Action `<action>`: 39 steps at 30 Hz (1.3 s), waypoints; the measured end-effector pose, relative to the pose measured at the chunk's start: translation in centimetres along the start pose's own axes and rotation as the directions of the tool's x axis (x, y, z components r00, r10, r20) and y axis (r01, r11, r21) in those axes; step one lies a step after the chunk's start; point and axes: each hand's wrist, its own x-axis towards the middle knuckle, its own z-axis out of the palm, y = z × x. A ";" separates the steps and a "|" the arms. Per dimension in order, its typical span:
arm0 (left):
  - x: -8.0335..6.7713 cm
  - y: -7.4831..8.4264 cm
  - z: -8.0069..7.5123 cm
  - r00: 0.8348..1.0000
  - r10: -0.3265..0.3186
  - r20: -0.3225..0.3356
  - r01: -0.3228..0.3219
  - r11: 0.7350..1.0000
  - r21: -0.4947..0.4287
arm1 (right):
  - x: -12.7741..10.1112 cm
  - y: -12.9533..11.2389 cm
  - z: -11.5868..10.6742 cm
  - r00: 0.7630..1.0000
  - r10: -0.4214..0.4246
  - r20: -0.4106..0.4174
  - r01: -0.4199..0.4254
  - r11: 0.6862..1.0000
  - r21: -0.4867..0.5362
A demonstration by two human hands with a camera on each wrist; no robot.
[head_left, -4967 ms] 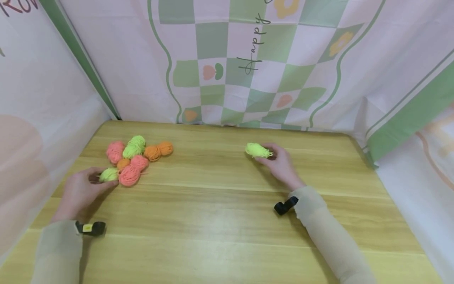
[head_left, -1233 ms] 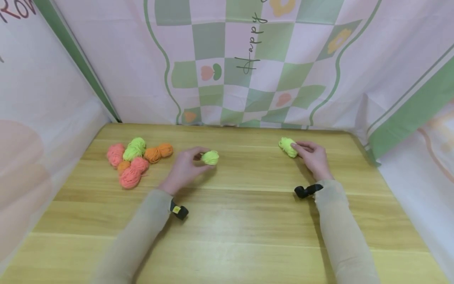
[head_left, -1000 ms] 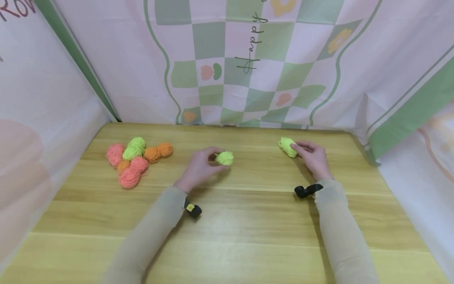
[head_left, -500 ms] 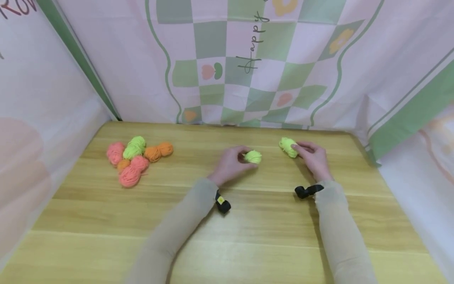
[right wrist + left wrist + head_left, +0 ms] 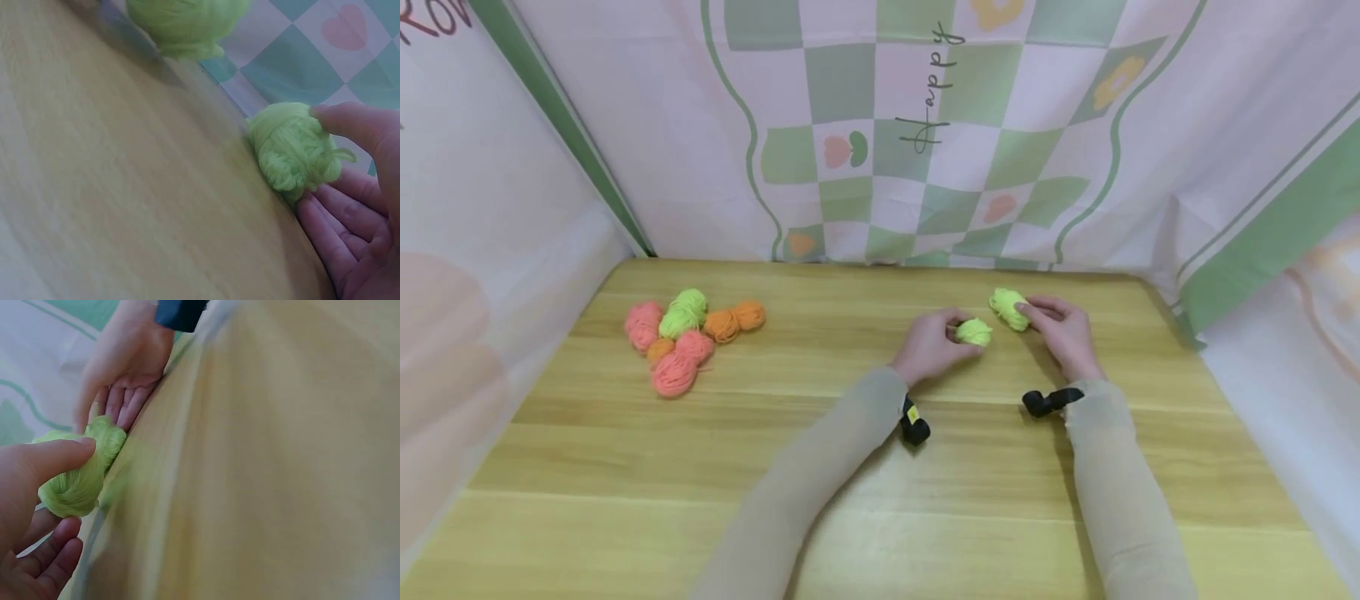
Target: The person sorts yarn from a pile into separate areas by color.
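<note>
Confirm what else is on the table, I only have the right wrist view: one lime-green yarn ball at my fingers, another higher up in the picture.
Observer: The upper lime-green yarn ball is pinched by the left hand, close beside yours.
Operator: And mine?
Observer: The right hand holds the other lime-green yarn ball by thumb and fingers on the wooden table.
Operator: Anything else out there?
Observer: A cluster of pink, orange and green yarn balls lies at the far left of the table, apart from both hands.
</note>
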 end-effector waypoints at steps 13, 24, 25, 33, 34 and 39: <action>3.0 1.0 1.6 0.997 -0.059 -0.051 0.063 0.994 0.091 | 0.0 0.0 -0.2 1.000 -0.011 0.006 0.011 1.000 0.002; 3.4 1.9 3.7 0.993 -0.106 -0.054 0.110 0.990 0.089 | -0.2 0.1 -0.1 1.000 -0.006 -0.002 0.006 1.000 -0.003; 3.4 1.9 3.8 0.993 -0.106 -0.057 0.111 0.990 0.088 | -0.2 0.1 -0.1 1.000 -0.004 -0.001 0.004 1.000 -0.001; 3.3 1.8 3.9 0.996 -0.066 -0.067 0.075 0.987 0.143 | -0.3 0.2 -0.1 1.000 -0.005 -0.003 0.005 1.000 0.011; 3.3 1.8 3.8 0.996 -0.066 -0.063 0.075 0.986 0.146 | -0.3 0.2 -0.1 1.000 -0.004 -0.004 0.004 1.000 0.009; 3.2 1.4 3.1 0.996 -0.076 -0.044 0.082 0.987 0.138 | -0.2 0.1 -0.1 1.000 0.002 0.001 -0.003 1.000 0.003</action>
